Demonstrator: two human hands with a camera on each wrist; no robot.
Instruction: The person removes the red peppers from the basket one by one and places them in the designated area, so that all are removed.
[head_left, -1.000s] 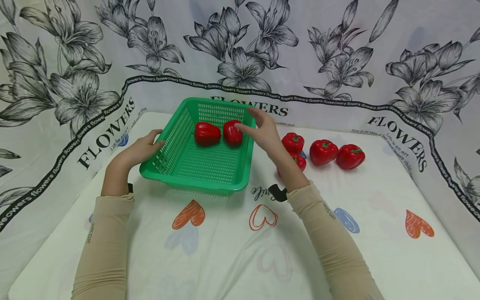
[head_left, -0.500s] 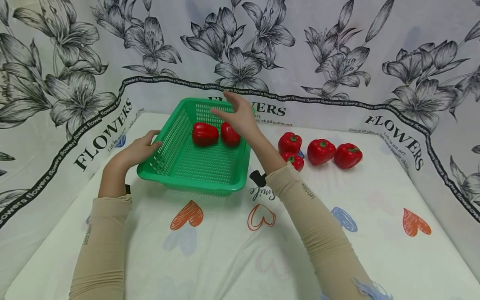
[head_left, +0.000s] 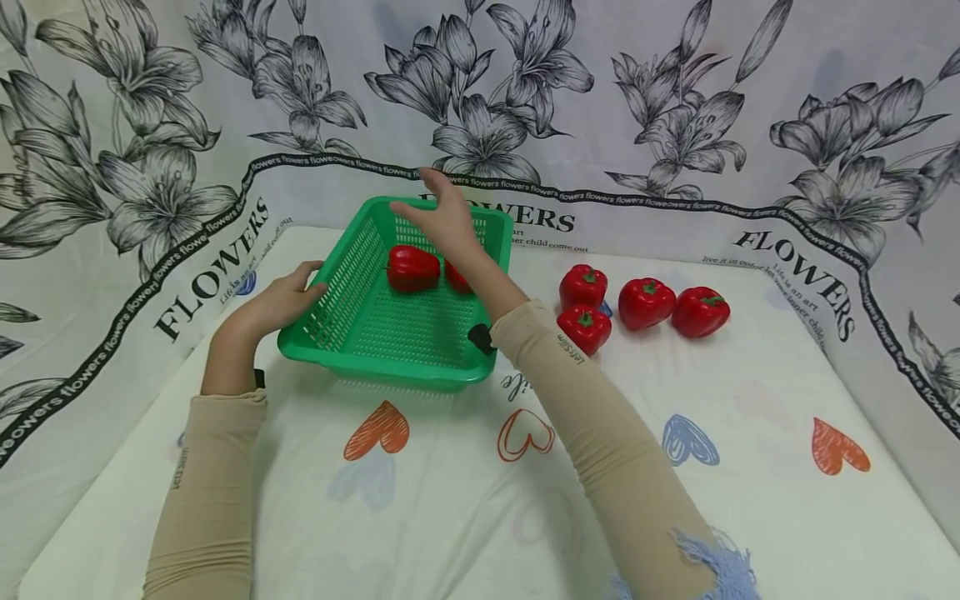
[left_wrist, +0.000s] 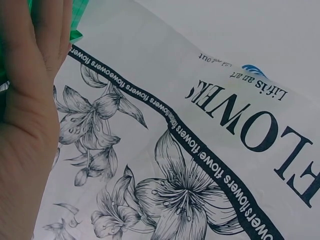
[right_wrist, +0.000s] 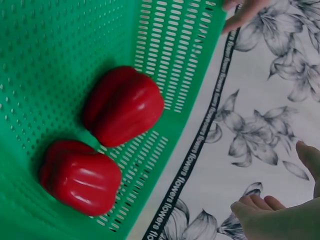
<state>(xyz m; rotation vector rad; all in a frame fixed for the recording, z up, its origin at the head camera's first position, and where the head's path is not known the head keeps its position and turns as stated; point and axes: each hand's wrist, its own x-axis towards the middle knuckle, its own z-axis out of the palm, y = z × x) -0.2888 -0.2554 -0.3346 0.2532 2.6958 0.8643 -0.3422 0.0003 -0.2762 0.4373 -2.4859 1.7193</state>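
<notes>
A green plastic basket [head_left: 393,337] with perforated sides is at the centre left of the head view. My left hand [head_left: 273,302] grips its left rim, thumb over the edge and fingers outside. Two red bell peppers lie inside: one pepper [head_left: 412,269] in plain sight, the other pepper [head_left: 456,280] partly behind my right forearm. Above the far side of the basket, my right hand [head_left: 442,218] is empty, thumb and fingers spread apart. The right wrist view shows both peppers side by side near the basket wall, with that hand [right_wrist: 280,212] beyond the rim.
Several more red bell peppers [head_left: 647,303] stand on the white printed tablecloth [head_left: 465,517] right of the basket. A white flower-patterned cloth [head_left: 675,50] hangs behind. My right forearm crosses the basket's right rim.
My right hand has moved left and away from me, from the basket's right rim to over its far side. The left hand keeps its grip; basket and peppers stay put.
</notes>
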